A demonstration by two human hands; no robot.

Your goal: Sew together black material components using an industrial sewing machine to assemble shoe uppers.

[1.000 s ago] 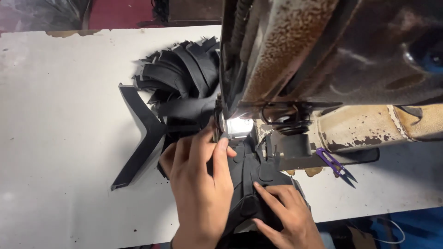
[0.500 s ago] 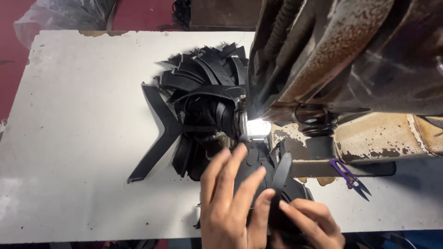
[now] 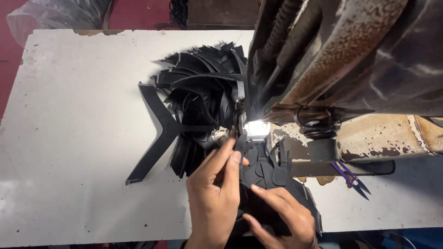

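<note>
needle: hidden by glare | right hand (image 3: pixel 281 216): cut off below

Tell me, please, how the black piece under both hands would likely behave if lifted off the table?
The black piece looks thin and flat, so it would probably flop and drape. Its matte surface suggests it is not slippery. The left hand and right hand press it flat, which hints that it is light and shifts easily.

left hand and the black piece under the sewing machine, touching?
Touching. The head view shows the left hand with its fingertips pressed flat on the black piece, just below the lit needle area of the sewing machine.
</note>
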